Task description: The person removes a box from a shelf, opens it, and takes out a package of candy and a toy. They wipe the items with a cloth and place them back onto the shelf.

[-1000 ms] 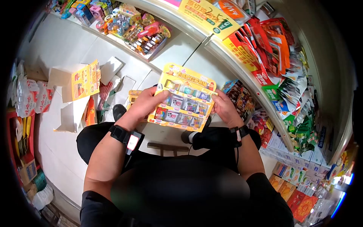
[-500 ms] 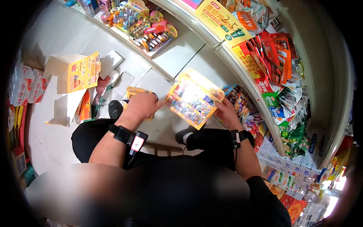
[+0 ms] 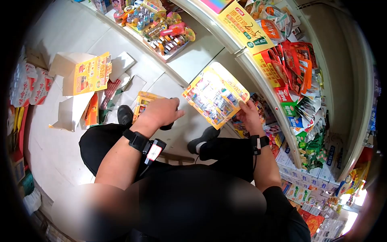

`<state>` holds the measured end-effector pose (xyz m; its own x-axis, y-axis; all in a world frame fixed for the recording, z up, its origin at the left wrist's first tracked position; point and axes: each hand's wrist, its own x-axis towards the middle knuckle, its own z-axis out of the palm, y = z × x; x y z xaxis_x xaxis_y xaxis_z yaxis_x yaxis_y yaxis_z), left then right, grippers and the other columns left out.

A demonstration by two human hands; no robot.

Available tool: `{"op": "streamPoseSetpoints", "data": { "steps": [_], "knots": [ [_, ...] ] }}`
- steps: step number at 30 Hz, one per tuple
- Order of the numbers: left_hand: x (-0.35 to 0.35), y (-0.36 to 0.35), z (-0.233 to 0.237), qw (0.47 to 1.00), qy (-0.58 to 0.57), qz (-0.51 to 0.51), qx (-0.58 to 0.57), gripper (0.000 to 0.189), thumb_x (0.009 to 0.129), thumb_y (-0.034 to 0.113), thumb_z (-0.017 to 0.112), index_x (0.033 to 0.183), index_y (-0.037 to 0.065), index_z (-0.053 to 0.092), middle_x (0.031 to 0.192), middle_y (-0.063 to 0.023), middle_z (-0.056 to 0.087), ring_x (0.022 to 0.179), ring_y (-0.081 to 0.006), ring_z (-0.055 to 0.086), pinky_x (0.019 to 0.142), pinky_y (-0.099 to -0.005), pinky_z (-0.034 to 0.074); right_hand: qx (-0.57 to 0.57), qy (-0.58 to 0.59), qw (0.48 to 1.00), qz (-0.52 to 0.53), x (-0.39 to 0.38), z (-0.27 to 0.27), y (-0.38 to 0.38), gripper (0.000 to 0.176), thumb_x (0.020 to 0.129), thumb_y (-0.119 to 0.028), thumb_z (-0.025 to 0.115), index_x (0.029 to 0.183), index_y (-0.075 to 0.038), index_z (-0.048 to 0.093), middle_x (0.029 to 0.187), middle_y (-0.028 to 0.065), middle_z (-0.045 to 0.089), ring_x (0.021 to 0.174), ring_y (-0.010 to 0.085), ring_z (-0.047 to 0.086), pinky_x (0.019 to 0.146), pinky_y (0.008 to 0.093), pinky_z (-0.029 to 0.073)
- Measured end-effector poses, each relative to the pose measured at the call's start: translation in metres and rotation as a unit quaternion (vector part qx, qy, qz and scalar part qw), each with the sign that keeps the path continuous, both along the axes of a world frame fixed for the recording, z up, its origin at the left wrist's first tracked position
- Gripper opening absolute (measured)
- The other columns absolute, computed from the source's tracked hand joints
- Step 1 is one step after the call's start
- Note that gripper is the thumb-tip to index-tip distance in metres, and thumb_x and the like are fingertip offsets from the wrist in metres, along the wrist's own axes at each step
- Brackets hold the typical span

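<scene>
My right hand [image 3: 249, 115] grips the lower right edge of a flat yellow card pack [image 3: 215, 94] covered with small colourful pictures or pieces, its glossy face catching the light. The thumb lies on the front of the pack. My left hand [image 3: 162, 113] is apart from the pack, to its left, with fingers curled. A dark object [image 3: 167, 126] shows beneath those fingers; its kind cannot be made out. Behind the left hand, a similar yellow pack [image 3: 143, 104] lies low near my shoe, partly hidden by the hand.
An opened cardboard box [image 3: 68, 111] with a yellow printed flap stands at left on the tiled floor [image 3: 44, 149]. Curved shelving [image 3: 274, 101] with snack packets [image 3: 296, 64] rises close on the right. A low shelf holds a tray of small toys [image 3: 167, 42] ahead.
My left hand has come off the left edge of the card pack and its fingers have loosened. My right hand now holds the pack alone, slightly farther right.
</scene>
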<state>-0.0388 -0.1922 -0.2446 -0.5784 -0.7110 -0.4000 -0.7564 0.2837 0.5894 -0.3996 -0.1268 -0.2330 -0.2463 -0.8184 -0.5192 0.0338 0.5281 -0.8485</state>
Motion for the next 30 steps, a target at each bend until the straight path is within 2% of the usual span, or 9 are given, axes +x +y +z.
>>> {"op": "streamPoseSetpoints", "data": {
  "steps": [7, 12, 15, 18, 20, 24, 26, 27, 30],
  "knots": [
    [0.003, -0.003, 0.011, 0.999, -0.037, 0.036, 0.009, 0.062, 0.095, 0.059, 0.042, 0.113, 0.002, 0.058, 0.093, -0.0219, 0.069, 0.090, -0.0394, 0.066, 0.080, -0.0483, 0.051, -0.010, -0.040, 0.999, 0.015, 0.013, 0.015, 0.002, 0.019, 0.096, -0.023, 0.060, 0.109, -0.008, 0.059, 0.082, -0.0001, 0.064, 0.063, 0.0085, 0.058, 0.057, 0.0234, 0.047],
    [0.003, -0.005, 0.012, 0.998, -0.032, 0.059, 0.019, 0.071, 0.094, 0.064, 0.040, 0.121, 0.001, 0.057, 0.095, -0.0221, 0.069, 0.093, -0.0380, 0.066, 0.082, -0.0461, 0.050, -0.017, -0.119, 0.993, -0.007, 0.016, 0.027, 0.015, 0.024, 0.099, -0.019, 0.052, 0.120, -0.008, 0.054, 0.089, 0.0019, 0.066, 0.070, 0.0107, 0.061, 0.061, 0.0248, 0.048],
    [0.004, -0.008, 0.026, 0.957, 0.140, 0.072, 0.245, 0.076, 0.094, 0.065, 0.042, 0.130, -0.001, 0.054, 0.111, -0.0184, 0.067, 0.103, -0.0286, 0.063, 0.092, -0.0372, 0.047, -0.018, -0.144, 0.989, -0.032, 0.020, 0.030, 0.028, 0.030, 0.100, -0.021, 0.050, 0.127, -0.009, 0.050, 0.107, 0.0044, 0.066, 0.089, 0.0146, 0.065, 0.071, 0.0305, 0.053],
    [-0.001, -0.005, 0.008, 0.912, 0.299, 0.043, 0.277, 0.068, 0.094, 0.058, 0.051, 0.128, -0.001, 0.057, 0.117, -0.0139, 0.066, 0.104, -0.0198, 0.060, 0.095, -0.0329, 0.045, -0.009, -0.180, 0.983, -0.030, 0.006, 0.017, 0.044, 0.036, 0.103, -0.027, 0.043, 0.134, -0.009, 0.048, 0.121, 0.0071, 0.064, 0.104, 0.0213, 0.064, 0.088, 0.0406, 0.053],
    [0.001, 0.000, 0.034, 0.913, 0.288, 0.035, 0.285, 0.065, 0.095, 0.055, 0.053, 0.127, -0.001, 0.058, 0.117, -0.0116, 0.066, 0.103, -0.0161, 0.058, 0.094, -0.0307, 0.045, -0.022, -0.190, 0.981, -0.034, 0.004, 0.015, 0.056, 0.039, 0.103, -0.031, 0.040, 0.134, -0.007, 0.048, 0.125, 0.0091, 0.062, 0.109, 0.0234, 0.063, 0.090, 0.0417, 0.052],
    [-0.006, 0.007, 0.017, 0.884, 0.337, 0.064, 0.317, 0.055, 0.098, 0.046, 0.052, 0.124, -0.003, 0.059, 0.108, -0.0083, 0.066, 0.096, -0.0118, 0.058, 0.085, -0.0272, 0.048, -0.021, -0.220, 0.975, -0.016, 0.014, 0.023, 0.075, 0.046, 0.104, -0.038, 0.039, 0.134, -0.005, 0.048, 0.126, 0.0112, 0.062, 0.111, 0.0241, 0.063, 0.091, 0.0390, 0.053],
    [-0.008, 0.008, 0.011, 0.876, 0.359, 0.080, 0.311, 0.053, 0.099, 0.045, 0.052, 0.122, -0.003, 0.059, 0.102, -0.0075, 0.066, 0.089, -0.0107, 0.059, 0.078, -0.0266, 0.049, 0.029, -0.191, 0.980, -0.044, 0.039, 0.034, 0.082, 0.046, 0.103, -0.040, 0.039, 0.131, -0.005, 0.050, 0.116, 0.0092, 0.067, 0.099, 0.0208, 0.066, 0.084, 0.0347, 0.054],
    [-0.008, 0.008, 0.009, 0.867, 0.380, 0.092, 0.309, 0.052, 0.099, 0.044, 0.052, 0.120, -0.003, 0.060, 0.096, -0.0068, 0.066, 0.082, -0.0095, 0.060, 0.071, -0.0259, 0.051, 0.051, -0.240, 0.969, 0.007, 0.013, 0.012, 0.094, 0.044, 0.104, -0.040, 0.039, 0.129, -0.006, 0.050, 0.115, 0.0086, 0.066, 0.090, 0.0187, 0.067, 0.074, 0.0325, 0.052],
    [-0.007, 0.005, 0.006, 0.866, 0.363, 0.113, 0.324, 0.050, 0.099, 0.043, 0.052, 0.115, -0.003, 0.061, 0.084, -0.0047, 0.065, 0.067, -0.0092, 0.060, 0.058, -0.0257, 0.051, 0.068, -0.219, 0.973, 0.036, 0.028, 0.008, 0.103, 0.042, 0.103, -0.042, 0.040, 0.126, -0.008, 0.052, 0.103, 0.0061, 0.068, 0.084, 0.0161, 0.066, 0.067, 0.0306, 0.049]
  ]
}}
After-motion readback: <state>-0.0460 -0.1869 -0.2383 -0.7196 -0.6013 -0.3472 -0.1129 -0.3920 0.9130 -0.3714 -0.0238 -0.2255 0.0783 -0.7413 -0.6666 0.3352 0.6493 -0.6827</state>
